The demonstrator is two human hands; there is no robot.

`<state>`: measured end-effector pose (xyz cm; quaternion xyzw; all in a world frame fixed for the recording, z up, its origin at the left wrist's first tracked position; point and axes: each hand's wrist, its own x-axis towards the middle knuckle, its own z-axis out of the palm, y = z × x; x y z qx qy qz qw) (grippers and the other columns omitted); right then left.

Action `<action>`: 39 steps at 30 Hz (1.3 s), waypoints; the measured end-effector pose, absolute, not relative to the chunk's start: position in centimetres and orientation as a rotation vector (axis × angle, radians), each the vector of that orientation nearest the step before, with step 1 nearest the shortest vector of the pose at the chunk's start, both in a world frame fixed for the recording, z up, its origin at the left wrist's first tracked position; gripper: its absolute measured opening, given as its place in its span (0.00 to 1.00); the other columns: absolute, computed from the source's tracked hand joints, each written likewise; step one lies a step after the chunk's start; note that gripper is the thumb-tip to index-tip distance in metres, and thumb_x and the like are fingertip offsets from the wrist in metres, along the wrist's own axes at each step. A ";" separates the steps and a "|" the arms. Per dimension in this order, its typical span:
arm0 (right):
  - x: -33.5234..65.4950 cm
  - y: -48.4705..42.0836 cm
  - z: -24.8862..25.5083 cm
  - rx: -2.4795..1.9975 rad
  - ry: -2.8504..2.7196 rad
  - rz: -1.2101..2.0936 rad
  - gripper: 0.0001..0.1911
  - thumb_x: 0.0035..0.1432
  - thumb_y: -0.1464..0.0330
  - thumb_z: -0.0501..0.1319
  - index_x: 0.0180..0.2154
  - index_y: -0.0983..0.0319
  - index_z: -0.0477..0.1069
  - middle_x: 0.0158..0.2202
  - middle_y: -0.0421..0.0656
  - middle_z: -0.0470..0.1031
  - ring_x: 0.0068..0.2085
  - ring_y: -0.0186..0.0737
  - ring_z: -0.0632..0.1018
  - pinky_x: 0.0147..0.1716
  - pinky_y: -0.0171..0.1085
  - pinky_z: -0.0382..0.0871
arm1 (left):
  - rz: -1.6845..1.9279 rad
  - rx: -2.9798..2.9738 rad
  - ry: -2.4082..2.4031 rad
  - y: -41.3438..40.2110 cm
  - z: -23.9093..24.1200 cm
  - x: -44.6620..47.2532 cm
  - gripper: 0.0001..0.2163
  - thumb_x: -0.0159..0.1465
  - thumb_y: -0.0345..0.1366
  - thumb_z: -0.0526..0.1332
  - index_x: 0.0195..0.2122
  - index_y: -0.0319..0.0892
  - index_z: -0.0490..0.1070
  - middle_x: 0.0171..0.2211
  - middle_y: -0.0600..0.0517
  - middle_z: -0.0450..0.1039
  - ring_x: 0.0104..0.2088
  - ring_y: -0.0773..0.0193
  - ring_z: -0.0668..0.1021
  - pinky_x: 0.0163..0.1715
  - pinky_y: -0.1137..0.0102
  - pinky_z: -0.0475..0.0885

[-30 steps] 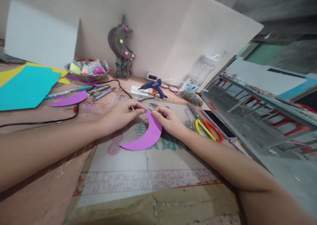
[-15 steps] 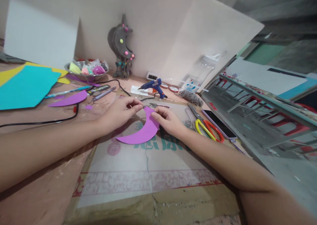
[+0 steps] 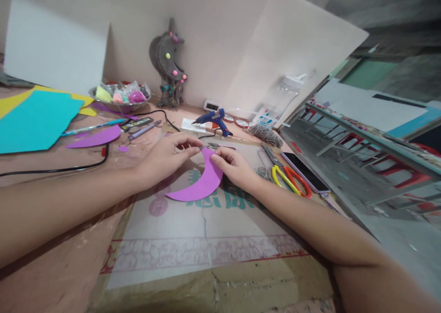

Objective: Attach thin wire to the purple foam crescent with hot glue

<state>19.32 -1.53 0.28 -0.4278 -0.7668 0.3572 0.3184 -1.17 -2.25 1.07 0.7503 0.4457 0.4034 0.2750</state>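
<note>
Hidden or cut off: The upper end of the purple crescent (image 3: pixel 206 180) is hard to resolve beside the fingertips of the left hand (image 3: pixel 165 157). The green lettering on the printed sheet (image 3: pixel 206 223) is partly covered by the crescent and the right arm. The turquoise sheet (image 3: pixel 37 122) is cut off by the left edge of the view, and both arms are cropped by the frame.
Hard to make out: A slim metal-tipped tool (image 3: pixel 220 147) is seen just beyond the hands; its kind cannot be determined.
Change, crescent: Compared with one second ago, the crescent is held higher, its lower tip raised; against the half-second frame, that tip is shifted slightly to the right.
Change, left hand: The fingertips are brought closer to the crescent's upper end than half a second ago.
Left hand pose: Thumb and forefinger are curved towards each other at the upper end; whether anything is pinched cannot be told.
Right hand pose: The crescent's outer edge, near the top, is pinched between thumb and fingers of the right hand (image 3: pixel 236 168).
Crescent position: It is held above the printed sheet, between the forearms, lower tip pointed left.
Right of hands: Scissors (image 3: pixel 287 177) are laid near a phone (image 3: pixel 306 171).
Beyond hands: A blue glue gun (image 3: pixel 215 118) is noted.
</note>
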 end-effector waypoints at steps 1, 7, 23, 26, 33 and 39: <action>19.3 -1.5 0.3 -1.130 -2.023 0.932 0.14 0.59 0.59 0.55 0.27 0.62 0.62 0.24 0.37 0.64 0.26 0.31 0.65 0.26 0.32 0.59 | 1.082 2.018 1.199 -2.2 1.0 -1.2 0.10 0.62 0.40 0.57 0.39 0.45 0.75 0.38 0.52 0.77 0.40 0.61 0.76 0.43 0.68 0.69; 19.4 -1.4 0.2 -1.125 -2.040 0.911 0.14 0.59 0.59 0.55 0.27 0.62 0.63 0.24 0.37 0.63 0.26 0.30 0.65 0.26 0.31 0.59 | 1.043 1.968 1.188 -1.9 0.7 -1.2 0.10 0.62 0.41 0.57 0.40 0.44 0.74 0.37 0.52 0.78 0.37 0.61 0.77 0.39 0.69 0.70; 19.4 -1.5 0.1 -1.131 -2.026 0.919 0.14 0.59 0.59 0.55 0.28 0.62 0.63 0.25 0.37 0.65 0.27 0.31 0.66 0.26 0.31 0.60 | 1.036 1.909 1.183 -2.0 0.8 -1.1 0.09 0.61 0.40 0.58 0.37 0.42 0.73 0.36 0.52 0.78 0.37 0.61 0.78 0.39 0.69 0.71; 19.4 -1.4 0.1 -1.118 -2.017 0.942 0.14 0.59 0.59 0.55 0.29 0.62 0.63 0.25 0.37 0.65 0.27 0.31 0.66 0.26 0.31 0.60 | 1.046 1.904 1.148 -1.9 0.5 -1.2 0.09 0.62 0.41 0.57 0.38 0.43 0.72 0.36 0.52 0.78 0.38 0.61 0.78 0.38 0.69 0.71; 19.4 -1.4 0.2 -1.104 -2.012 0.955 0.14 0.59 0.59 0.56 0.28 0.62 0.63 0.25 0.37 0.64 0.26 0.30 0.65 0.26 0.31 0.60 | 1.079 1.904 1.120 -1.8 0.4 -1.2 0.09 0.61 0.41 0.58 0.38 0.42 0.71 0.35 0.53 0.76 0.36 0.63 0.77 0.37 0.71 0.71; 19.4 -1.4 0.3 -1.104 -2.028 0.927 0.14 0.59 0.59 0.55 0.28 0.63 0.63 0.24 0.37 0.63 0.26 0.30 0.64 0.26 0.31 0.58 | 1.048 1.959 1.168 -2.0 0.8 -1.1 0.07 0.62 0.39 0.58 0.34 0.42 0.72 0.33 0.53 0.76 0.35 0.63 0.77 0.38 0.71 0.70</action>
